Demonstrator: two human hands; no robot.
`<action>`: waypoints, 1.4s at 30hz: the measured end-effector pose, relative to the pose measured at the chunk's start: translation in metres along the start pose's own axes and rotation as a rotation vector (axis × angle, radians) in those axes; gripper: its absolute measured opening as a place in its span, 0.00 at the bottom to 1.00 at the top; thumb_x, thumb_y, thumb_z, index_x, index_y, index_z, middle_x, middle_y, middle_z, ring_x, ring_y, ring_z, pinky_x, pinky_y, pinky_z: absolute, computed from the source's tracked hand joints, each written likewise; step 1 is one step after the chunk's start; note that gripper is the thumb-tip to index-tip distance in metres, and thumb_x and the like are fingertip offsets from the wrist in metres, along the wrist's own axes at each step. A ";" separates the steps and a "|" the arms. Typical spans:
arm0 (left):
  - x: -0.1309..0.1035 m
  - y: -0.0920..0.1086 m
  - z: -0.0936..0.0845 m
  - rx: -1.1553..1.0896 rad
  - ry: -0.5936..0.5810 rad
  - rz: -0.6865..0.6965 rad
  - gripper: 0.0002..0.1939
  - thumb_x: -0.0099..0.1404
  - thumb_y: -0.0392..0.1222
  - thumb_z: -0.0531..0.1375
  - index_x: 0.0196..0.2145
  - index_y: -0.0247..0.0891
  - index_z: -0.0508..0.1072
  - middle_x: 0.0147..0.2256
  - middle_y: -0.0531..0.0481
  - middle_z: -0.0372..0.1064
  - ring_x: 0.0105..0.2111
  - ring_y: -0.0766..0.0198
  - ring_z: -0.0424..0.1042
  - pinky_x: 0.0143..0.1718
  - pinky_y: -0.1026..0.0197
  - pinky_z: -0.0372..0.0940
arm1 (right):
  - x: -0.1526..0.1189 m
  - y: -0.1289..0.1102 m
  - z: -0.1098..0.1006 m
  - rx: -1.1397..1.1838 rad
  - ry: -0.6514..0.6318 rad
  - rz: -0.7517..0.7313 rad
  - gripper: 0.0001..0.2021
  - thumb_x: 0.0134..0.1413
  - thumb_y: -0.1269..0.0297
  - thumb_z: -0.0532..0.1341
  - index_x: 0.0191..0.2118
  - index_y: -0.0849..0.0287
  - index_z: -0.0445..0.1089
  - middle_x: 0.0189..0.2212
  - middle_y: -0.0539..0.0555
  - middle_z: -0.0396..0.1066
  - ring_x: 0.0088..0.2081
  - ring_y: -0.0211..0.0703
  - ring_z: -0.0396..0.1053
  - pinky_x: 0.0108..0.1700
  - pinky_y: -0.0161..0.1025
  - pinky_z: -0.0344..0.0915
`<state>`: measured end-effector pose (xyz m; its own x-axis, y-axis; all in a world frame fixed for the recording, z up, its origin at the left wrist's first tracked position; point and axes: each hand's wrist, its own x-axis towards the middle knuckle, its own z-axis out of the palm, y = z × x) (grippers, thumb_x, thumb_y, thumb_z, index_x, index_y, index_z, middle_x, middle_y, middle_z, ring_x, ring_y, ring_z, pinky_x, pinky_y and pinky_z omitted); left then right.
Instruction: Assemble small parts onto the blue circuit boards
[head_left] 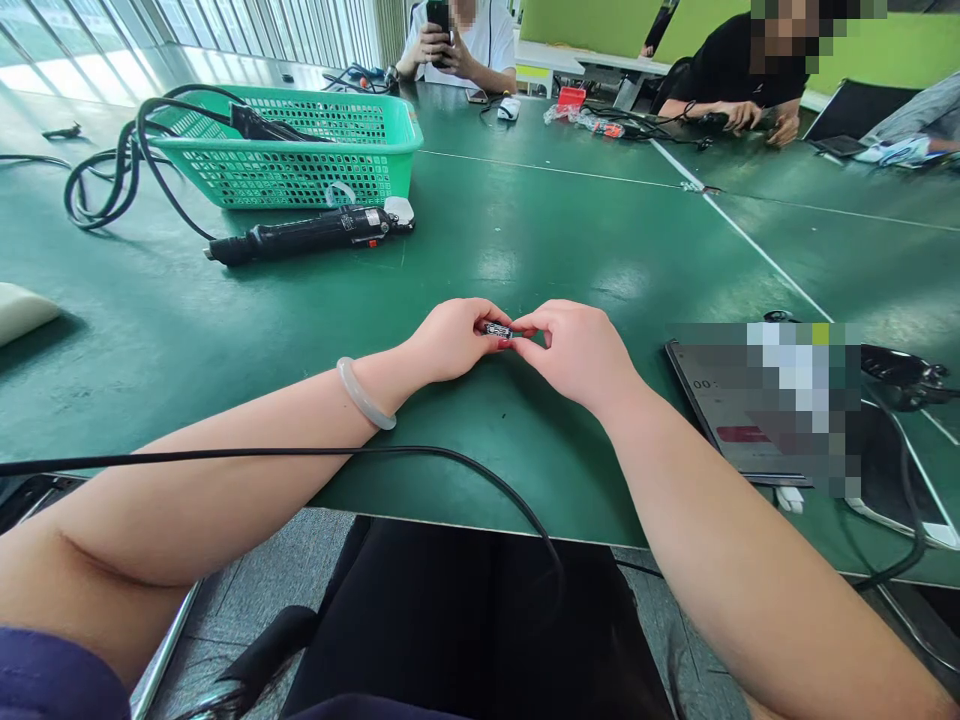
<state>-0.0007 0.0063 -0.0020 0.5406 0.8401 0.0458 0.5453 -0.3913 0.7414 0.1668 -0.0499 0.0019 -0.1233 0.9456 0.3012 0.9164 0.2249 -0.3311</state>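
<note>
Between thumb and fingers, my left hand [454,338] grips a small dark piece with a pale pattern [496,331], just above the green table [480,230]. Its exact kind is too small to tell. My right hand [574,345] is closed in a pinch at the right end of that piece, with the fingertips of both hands meeting there. Whether the right fingers hold a separate part is hidden. A pale bangle [363,395] circles my left wrist.
A black electric screwdriver [307,235] lies before a green plastic basket [285,172] with cables. At right are a tablet [720,420] and cords. A black cable [247,456] crosses over my left forearm. Two people [459,45] sit across the table, one holding a phone [438,14].
</note>
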 end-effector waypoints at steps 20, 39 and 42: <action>-0.002 0.005 -0.012 -0.272 -0.044 -0.143 0.15 0.56 0.46 0.62 0.38 0.42 0.83 0.28 0.53 0.74 0.27 0.67 0.62 0.30 0.62 0.55 | 0.000 0.007 -0.001 0.055 0.037 -0.132 0.08 0.56 0.65 0.62 0.40 0.58 0.77 0.36 0.54 0.75 0.34 0.42 0.67 0.35 0.40 0.61; 0.003 0.000 -0.020 -0.236 -0.138 -0.102 0.11 0.53 0.44 0.64 0.34 0.42 0.84 0.23 0.55 0.71 0.25 0.69 0.60 0.29 0.63 0.55 | -0.003 0.005 -0.003 -0.016 0.018 -0.216 0.08 0.58 0.65 0.62 0.41 0.57 0.77 0.38 0.55 0.76 0.40 0.46 0.70 0.40 0.42 0.65; 0.003 0.000 -0.020 -0.241 -0.137 -0.096 0.10 0.53 0.44 0.64 0.33 0.42 0.84 0.24 0.54 0.72 0.25 0.69 0.61 0.29 0.63 0.55 | -0.003 0.005 -0.003 -0.016 0.018 -0.209 0.08 0.58 0.65 0.62 0.41 0.57 0.77 0.38 0.55 0.76 0.40 0.46 0.70 0.39 0.41 0.65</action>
<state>-0.0120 0.0168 0.0113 0.5843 0.8039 -0.1106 0.4386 -0.1982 0.8765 0.1727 -0.0523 0.0025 -0.3044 0.8745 0.3777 0.8777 0.4115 -0.2455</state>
